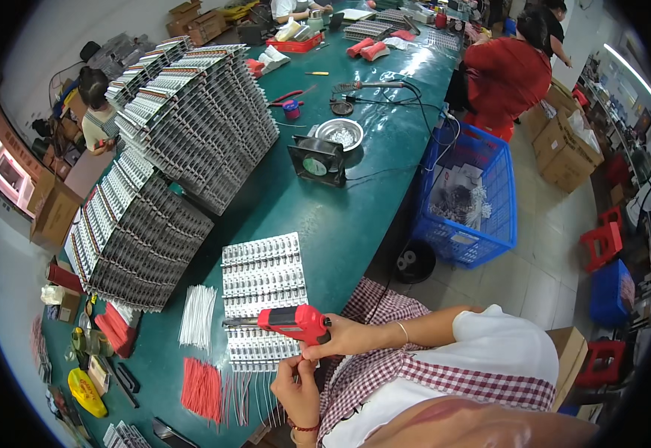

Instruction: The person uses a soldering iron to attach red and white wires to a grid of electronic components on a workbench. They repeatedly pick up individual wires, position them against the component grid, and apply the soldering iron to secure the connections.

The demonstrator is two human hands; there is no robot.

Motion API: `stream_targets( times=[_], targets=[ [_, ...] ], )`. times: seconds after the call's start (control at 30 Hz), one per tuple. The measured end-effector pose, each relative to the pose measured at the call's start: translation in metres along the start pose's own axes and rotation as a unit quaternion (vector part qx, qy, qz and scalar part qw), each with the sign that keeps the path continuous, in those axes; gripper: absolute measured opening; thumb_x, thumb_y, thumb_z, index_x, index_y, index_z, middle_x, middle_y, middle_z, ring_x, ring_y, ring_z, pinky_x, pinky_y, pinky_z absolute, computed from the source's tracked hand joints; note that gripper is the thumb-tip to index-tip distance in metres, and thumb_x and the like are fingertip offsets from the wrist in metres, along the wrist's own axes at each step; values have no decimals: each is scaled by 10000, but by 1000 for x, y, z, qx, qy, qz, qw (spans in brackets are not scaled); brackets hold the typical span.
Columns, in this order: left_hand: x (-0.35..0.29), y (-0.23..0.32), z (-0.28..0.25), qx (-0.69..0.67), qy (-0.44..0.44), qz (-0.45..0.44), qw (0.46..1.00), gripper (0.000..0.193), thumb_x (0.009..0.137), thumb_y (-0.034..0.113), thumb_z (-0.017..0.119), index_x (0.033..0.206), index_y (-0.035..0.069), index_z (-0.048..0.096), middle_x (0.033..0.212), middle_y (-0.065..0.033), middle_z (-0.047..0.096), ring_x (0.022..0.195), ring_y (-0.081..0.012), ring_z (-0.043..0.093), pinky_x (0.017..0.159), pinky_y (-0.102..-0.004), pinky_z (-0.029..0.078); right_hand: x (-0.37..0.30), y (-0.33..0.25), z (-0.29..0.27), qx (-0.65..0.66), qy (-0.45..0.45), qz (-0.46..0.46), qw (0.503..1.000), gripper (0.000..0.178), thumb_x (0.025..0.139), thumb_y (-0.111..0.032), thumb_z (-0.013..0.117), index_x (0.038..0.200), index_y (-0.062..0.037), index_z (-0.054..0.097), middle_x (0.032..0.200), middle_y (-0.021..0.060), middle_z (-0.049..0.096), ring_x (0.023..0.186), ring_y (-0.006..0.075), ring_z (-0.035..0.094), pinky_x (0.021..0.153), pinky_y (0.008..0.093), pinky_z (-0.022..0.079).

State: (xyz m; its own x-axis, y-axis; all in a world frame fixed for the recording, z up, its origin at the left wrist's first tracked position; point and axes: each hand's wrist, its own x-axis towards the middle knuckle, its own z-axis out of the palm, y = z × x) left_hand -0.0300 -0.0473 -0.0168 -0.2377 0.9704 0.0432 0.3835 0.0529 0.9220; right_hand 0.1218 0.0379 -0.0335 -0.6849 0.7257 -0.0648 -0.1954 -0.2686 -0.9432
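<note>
My right hand (346, 336) is closed around a red and black pistol-shaped soldering gun (294, 322). Its metal tip points left, above a white panel (264, 272) lined with rows of small metal parts. Just below, my left hand (296, 390) is closed in a pinch close to the right hand's fingers; what it pinches, if anything, cannot be made out. Thin wires (240, 396) stick out from the panel's near edge. Left of the panel lie a bundle of white wires (198, 317) and a bundle of red wires (201, 386).
Tall stacks of similar panels (198, 123) stand at the left. Farther back are a small black fan (316, 162), a metal bowl (340, 133), a soldering iron (374, 86) and a solder spool (290, 110). A blue crate (471, 198) stands right of the table; other people sit beyond.
</note>
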Motion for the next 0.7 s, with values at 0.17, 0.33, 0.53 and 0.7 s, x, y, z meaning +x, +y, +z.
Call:
stream_targets(
  times=[0.17, 0.33, 0.53, 0.7],
  targets=[
    [-1, 7, -5, 4, -7, 8, 1000, 99, 889, 41, 595, 846, -47, 607, 721, -135, 670, 649, -182, 672, 585, -283, 503, 1, -5, 5, 1, -8, 15, 1000, 213, 864, -211, 709, 943, -39, 612, 814, 13, 619, 750, 90, 587, 662, 234, 465],
    [-5, 5, -12, 43, -26, 34, 998, 51, 868, 20, 615, 866, -28, 631, 729, -128, 654, 638, -195, 650, 569, -306, 483, 3, -12, 7, 3, -29, 55, 998, 247, 858, -241, 720, 951, -45, 600, 805, 4, 604, 713, 84, 562, 644, 239, 457],
    [-4, 11, -14, 43, -18, 14, 999, 95, 872, 37, 620, 849, -56, 627, 675, -119, 676, 619, -144, 658, 574, -264, 489, 2, -17, 8, -27, -25, 63, 997, 252, 843, -227, 736, 949, -46, 595, 808, 0, 599, 721, 84, 553, 651, 249, 464],
    [-4, 7, -14, 63, -34, 5, 997, 125, 886, 61, 625, 835, -53, 618, 674, -128, 680, 621, -156, 673, 567, -266, 494, -1, -7, 10, -92, -20, -33, 995, 320, 830, -176, 734, 1056, -17, 574, 887, 39, 630, 790, 115, 576, 704, 277, 487]
  ],
)
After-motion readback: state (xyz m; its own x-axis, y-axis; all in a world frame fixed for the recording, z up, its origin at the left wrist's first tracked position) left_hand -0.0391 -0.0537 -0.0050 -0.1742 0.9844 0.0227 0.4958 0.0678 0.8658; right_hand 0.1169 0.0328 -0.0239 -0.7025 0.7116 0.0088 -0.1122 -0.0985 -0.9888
